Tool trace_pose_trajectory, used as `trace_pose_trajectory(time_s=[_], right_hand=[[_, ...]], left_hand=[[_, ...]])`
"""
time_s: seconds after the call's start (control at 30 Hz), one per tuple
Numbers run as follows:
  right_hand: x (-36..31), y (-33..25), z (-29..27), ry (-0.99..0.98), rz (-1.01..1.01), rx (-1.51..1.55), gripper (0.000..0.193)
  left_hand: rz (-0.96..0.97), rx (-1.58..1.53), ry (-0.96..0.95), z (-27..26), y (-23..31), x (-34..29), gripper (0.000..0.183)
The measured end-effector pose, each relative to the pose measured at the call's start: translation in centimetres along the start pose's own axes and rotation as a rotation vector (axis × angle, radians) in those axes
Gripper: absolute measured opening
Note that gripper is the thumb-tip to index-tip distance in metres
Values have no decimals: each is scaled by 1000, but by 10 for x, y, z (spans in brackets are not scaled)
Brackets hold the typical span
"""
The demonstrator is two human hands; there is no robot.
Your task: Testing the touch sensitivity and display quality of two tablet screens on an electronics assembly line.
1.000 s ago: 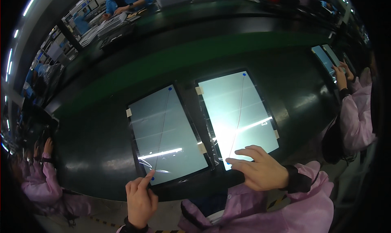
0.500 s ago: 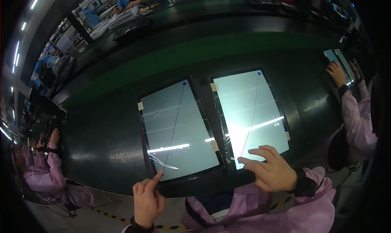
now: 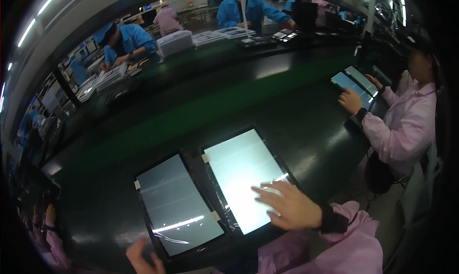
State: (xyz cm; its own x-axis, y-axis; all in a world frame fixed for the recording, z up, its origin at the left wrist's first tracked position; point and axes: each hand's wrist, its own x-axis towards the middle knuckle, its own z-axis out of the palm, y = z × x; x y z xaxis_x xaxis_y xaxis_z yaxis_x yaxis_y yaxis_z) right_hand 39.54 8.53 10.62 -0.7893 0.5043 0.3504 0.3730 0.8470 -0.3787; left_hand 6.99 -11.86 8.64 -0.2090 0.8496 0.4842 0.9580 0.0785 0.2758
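Note:
Two flat touch-screen tablets lie side by side on the dark table, both lit with a pale grey-white screen. My right hand (image 3: 292, 206) is over the lower part of the right tablet (image 3: 239, 166), its fingers spread and holding nothing; whether a fingertip touches the glass I cannot tell. Just off the lower left corner of the left tablet (image 3: 174, 197) is my left hand (image 3: 142, 257), blurred, with a gap between thumb and fingers and nothing in it. Bits of tan tape (image 3: 215, 216) stick to the tablets' edges.
A green strip (image 3: 158, 123) runs along the dark table. At the right, a person in a pink smock (image 3: 399, 125) has hands at similar tablets (image 3: 354, 85). Across the table, people in blue (image 3: 253, 13) work beside white stacks (image 3: 175, 43). Another pink sleeve (image 3: 56, 247) shows at far left.
The view has turned right and up. Both hands have left the lower ends of the drawn lines; the right is farther up its screen. The lines and blue dots no longer show.

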Motion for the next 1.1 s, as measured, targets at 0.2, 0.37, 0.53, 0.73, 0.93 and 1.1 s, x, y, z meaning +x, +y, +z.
trace_pose_trajectory(time_s=[0.2, 0.37, 0.53, 0.73, 0.93, 1.1], right_hand=[[23, 101, 6, 308, 415, 281, 53], [48, 141, 22, 315, 561, 842, 75], [48, 132, 28, 277, 478, 779, 75], [48, 131, 35, 277, 437, 710, 78], [43, 128, 30, 275, 456, 734, 81], [45, 125, 30, 277, 456, 754, 81]], left_hand=[[-306, -485, 46, 46, -44, 84, 54], [-594, -964, 119, 101, -83, 120, 52], [-531, -1027, 119, 107, -87, 109, 55], [-518, -990, 59, 96, -81, 107, 64], [-459, -1051, -34, 90, -68, 110, 81], [-430, -1044, -50, 88, -72, 108, 86]])
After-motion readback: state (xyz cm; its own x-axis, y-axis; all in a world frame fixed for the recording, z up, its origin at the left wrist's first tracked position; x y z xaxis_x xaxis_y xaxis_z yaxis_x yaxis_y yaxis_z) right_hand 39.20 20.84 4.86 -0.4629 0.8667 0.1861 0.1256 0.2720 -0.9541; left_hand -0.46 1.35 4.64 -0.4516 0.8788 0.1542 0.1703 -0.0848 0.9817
